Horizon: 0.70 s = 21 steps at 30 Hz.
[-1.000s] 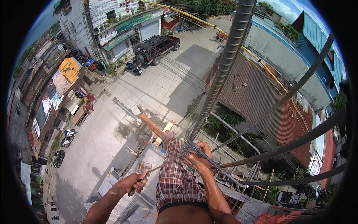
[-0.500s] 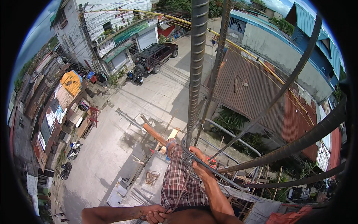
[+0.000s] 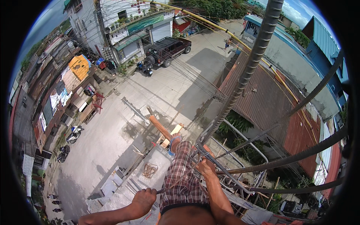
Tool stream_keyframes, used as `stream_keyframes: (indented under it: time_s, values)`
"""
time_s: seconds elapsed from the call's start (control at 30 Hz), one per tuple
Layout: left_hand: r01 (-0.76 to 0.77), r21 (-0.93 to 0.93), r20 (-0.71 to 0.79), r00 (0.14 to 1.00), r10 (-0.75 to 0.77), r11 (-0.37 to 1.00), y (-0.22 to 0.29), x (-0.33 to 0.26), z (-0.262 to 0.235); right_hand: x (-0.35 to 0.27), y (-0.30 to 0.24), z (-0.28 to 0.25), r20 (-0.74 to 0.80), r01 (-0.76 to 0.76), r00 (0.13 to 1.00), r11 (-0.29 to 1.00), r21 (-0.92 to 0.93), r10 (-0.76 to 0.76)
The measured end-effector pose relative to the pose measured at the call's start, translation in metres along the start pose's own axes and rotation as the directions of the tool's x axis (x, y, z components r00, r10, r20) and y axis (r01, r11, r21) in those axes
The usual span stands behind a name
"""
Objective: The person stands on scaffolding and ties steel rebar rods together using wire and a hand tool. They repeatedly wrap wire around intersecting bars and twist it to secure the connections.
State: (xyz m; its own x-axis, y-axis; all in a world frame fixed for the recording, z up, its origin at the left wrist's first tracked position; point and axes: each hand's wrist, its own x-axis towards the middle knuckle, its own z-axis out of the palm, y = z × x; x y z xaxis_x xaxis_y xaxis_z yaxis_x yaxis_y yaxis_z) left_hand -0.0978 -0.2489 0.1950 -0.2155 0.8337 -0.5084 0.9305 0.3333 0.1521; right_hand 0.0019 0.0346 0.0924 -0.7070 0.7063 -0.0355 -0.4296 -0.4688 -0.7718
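My left hand [image 3: 144,201] is closed in a fist left of my plaid shorts [image 3: 179,176]. A short, thin dark metal rod [image 3: 161,191] sticks out of it toward the shorts. My right hand [image 3: 206,167] is closed beside the bent steel tie ring [image 3: 204,149], low on a thick ribbed rebar [image 3: 243,78] that rises steeply. Its fingers hide whatever they hold. Other rebars, such as a curved one [image 3: 288,158], fan out to the right from near this hand. My foot in a blue slipper [image 3: 174,144] rests beyond the shorts, beside yellowish wood.
Far below lies a concrete street [image 3: 112,131] with a dark parked car [image 3: 167,50] and motorcycles. A rusty corrugated roof [image 3: 272,97] and yellow-sleeved overhead cables [image 3: 210,23] are on the right. Bent steel wire [image 3: 150,170] lies on a grey slab left of my leg.
The view has shifted, and the upright rebar now leans right. My left hand has moved left, away from my waist. My right hand, earlier partly behind the bars, now shows as a fist.
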Motion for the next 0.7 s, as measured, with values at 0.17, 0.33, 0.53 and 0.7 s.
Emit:
stream_keyframes:
  time_s: [0.17, 0.33, 0.53, 0.7]
  values:
    - [-0.106, -0.158, -0.295, 0.954, 0.056, 0.982, 0.009, -0.016, 0.009, -0.004, 0.001, 0.001, -0.063, 0.022, 0.998, 1.0, 0.011, -0.021]
    - [-0.073, -0.25, -0.368, 0.929, -0.025, 0.965, 0.014, -0.014, 0.013, -0.005, 0.001, -0.007, -0.027, -0.053, 0.998, 0.997, -0.06, 0.052]
    - [-0.231, -0.951, -0.239, 0.971, -0.016, 0.203, 0.007, -0.047, -0.027, -0.009, 0.001, -0.011, 0.085, -0.058, 0.994, 0.987, -0.148, 0.071]
    - [0.022, -0.934, 0.103, 0.973, -0.208, -0.357, -0.009, -0.074, -0.067, -0.009, -0.002, -0.008, 0.086, -0.061, 0.993, 0.969, -0.24, 0.084]
